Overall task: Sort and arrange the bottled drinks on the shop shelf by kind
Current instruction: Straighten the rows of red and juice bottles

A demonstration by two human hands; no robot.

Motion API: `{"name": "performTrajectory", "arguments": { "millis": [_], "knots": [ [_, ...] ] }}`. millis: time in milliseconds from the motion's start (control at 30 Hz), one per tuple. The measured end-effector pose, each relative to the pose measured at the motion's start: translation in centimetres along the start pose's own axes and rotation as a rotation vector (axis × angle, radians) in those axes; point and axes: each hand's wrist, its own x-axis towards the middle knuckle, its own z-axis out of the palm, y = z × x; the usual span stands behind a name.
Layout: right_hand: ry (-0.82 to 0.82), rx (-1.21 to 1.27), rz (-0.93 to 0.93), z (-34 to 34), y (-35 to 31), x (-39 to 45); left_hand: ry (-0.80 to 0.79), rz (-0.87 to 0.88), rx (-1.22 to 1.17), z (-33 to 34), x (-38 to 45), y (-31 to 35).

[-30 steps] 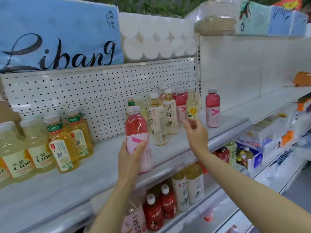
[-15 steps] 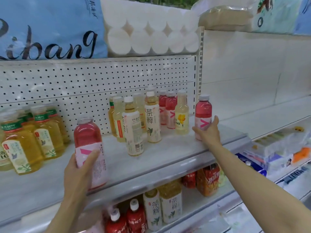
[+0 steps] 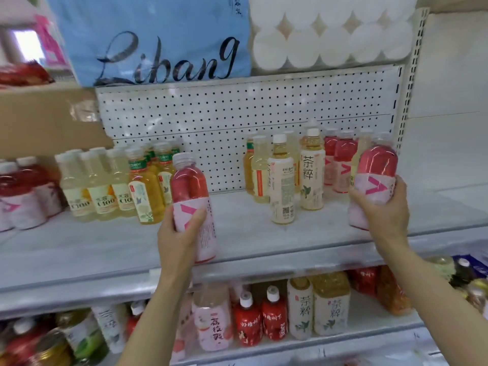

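My left hand (image 3: 182, 233) grips a pink drink bottle (image 3: 190, 186) with a pink V label, held upright just above the front of the white shelf (image 3: 250, 241). My right hand (image 3: 380, 207) grips a second pink V bottle (image 3: 377, 170), tilted slightly, at the shelf's right end. On the far left stand more pink V bottles (image 3: 18, 196), then pale yellow C100 bottles (image 3: 97, 188) and amber tea bottles (image 3: 144, 191). A mixed cluster of tea bottles (image 3: 282, 180) and two pink bottles (image 3: 340, 162) stands at the right by the pegboard.
A pegboard back wall (image 3: 237, 114) closes the shelf. Above lie a blue tissue pack (image 3: 158, 40) and toilet rolls (image 3: 330, 30); a cardboard box (image 3: 47, 120) juts in at the left. The lower shelf (image 3: 264, 350) carries red, pink and tea bottles.
My right hand has taken hold of the pink bottle at the right end and lifted it. My left hand has carried its pink bottle leftwards along the shelf. The view has swung left.
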Motion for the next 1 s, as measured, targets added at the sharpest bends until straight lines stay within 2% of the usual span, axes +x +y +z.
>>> {"name": "performTrajectory", "arguments": {
  "millis": [167,400,700,1000],
  "knots": [
    [-0.194,0.205,0.015,5.2,-4.9,-8.6,0.046,0.024,0.058,-5.2,-0.3,0.7],
    [-0.414,0.356,0.038,13.1,-10.7,-21.6,0.109,-0.001,0.089,-15.5,-1.0,2.0],
    [-0.625,0.452,0.049,21.5,-17.0,-36.5,0.174,-0.025,0.098,-31.6,-2.0,3.9],
    [-0.771,0.551,0.038,33.4,-22.8,-44.7,0.305,-0.010,0.185,-44.2,2.5,5.2]
  ]
}}
